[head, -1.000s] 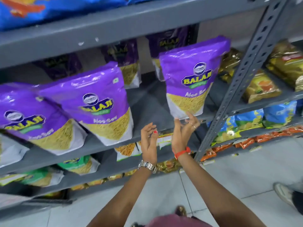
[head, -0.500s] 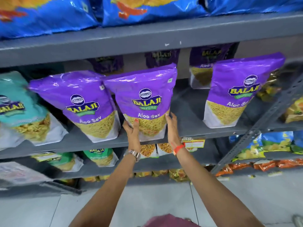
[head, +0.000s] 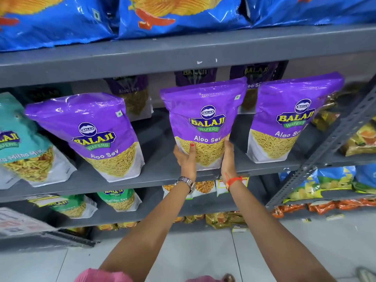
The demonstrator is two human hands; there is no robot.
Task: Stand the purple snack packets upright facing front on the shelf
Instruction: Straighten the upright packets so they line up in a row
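Observation:
Three purple Aloo Sev packets stand at the front of the grey shelf (head: 158, 178), labels facing me. The middle packet (head: 205, 119) is held at its base between both hands: my left hand (head: 186, 157) grips its lower left side, my right hand (head: 227, 157) presses its lower right side. The left purple packet (head: 91, 135) leans to the left. The right purple packet (head: 289, 117) stands beside the middle one. More purple packets (head: 132, 94) sit in shadow at the back of the same shelf.
A teal mix packet (head: 18, 139) stands at the far left. Blue chip bags (head: 173, 13) fill the shelf above. A slotted grey upright (head: 333, 135) bounds the bay on the right. Lower shelves hold green, yellow and orange packets above a tiled floor.
Both hands left the right packet, moved left and took hold of the middle packet. That packet has since shifted right, opening a gap to the left packet. The view has panned left.

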